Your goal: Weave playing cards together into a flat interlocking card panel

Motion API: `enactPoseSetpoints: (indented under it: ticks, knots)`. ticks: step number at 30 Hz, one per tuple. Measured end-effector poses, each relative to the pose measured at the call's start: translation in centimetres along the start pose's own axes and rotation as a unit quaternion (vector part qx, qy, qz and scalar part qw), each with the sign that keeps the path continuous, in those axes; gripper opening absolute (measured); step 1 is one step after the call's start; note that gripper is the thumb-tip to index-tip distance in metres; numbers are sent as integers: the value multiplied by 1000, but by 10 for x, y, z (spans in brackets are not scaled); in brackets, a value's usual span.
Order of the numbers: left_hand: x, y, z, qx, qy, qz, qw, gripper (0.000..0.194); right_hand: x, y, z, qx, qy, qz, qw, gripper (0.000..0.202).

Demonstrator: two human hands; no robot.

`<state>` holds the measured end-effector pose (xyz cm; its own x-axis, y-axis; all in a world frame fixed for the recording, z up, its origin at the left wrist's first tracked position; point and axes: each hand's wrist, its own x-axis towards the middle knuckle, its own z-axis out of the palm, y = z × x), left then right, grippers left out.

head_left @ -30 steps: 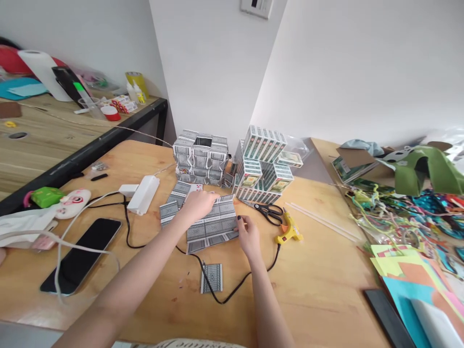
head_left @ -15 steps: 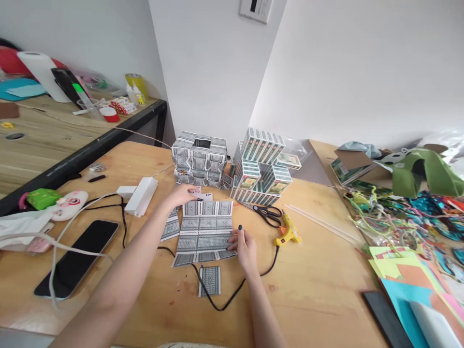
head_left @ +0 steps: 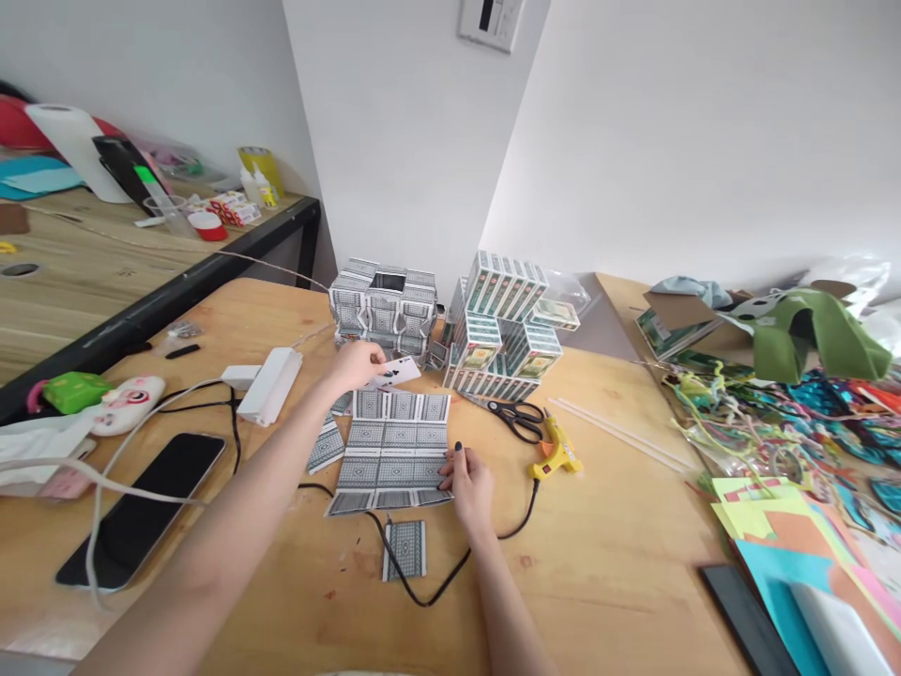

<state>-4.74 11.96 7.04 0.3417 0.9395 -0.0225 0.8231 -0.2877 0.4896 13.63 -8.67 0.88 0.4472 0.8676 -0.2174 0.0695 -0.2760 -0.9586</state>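
My left hand (head_left: 358, 364) is closed on a white playing card (head_left: 401, 372), its face up, above the back edge of a folded panel of joined cards (head_left: 398, 439). The panel lies on the table with its grey patterned backs up. At its right edge rests my right hand (head_left: 468, 477), fingers apart and fingertips touching it. A box-like structure of cards (head_left: 384, 305) stands behind my left hand. Loose cards (head_left: 326, 445) lie left of the panel, and a small card piece (head_left: 405, 549) lies in front of it.
Stacked card boxes (head_left: 503, 319) stand at the back, right of centre. Black scissors (head_left: 518, 420) and a yellow glue gun (head_left: 557, 451) lie right of the panel, the gun's black cable looping in front. A phone (head_left: 145, 507) and white cables lie left; coloured paper (head_left: 795, 554) lies right.
My left hand has lifted the playing card off the table, and the card is now tilted. My right hand stays at the panel's right edge. The view has shifted slightly.
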Motion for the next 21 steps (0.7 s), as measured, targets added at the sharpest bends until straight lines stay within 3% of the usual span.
enactPoseSetpoints:
  ticks: [5, 6, 8, 11, 15, 18, 21]
  knots:
    - [-25, 33, -25, -88, 119, 102, 984, 20, -1, -4, -5, -6, 31, -41, 999, 43]
    - [-32, 41, -28, -99, 110, 128, 981, 21, 0, -7, -8, -2, 39, -63, 997, 39]
    - [-47, 58, -29, -107, 24, 175, 979, 24, 2, -16, -15, 14, 41, -121, 992, 33]
    - [-66, 81, -19, -107, -116, 235, 959, 22, 8, -32, -22, 33, -7, -194, 980, 50]
    - [-76, 94, 5, -117, -137, 257, 950, 19, 20, -43, -24, -58, -67, -193, 977, 22]
    - [-75, 85, 12, -142, -78, 221, 962, 18, 31, -39, -24, -50, -56, -155, 985, 26]
    - [-75, 55, 11, -187, 60, 138, 971, 29, 40, -28, -26, 29, 33, -113, 993, 30]
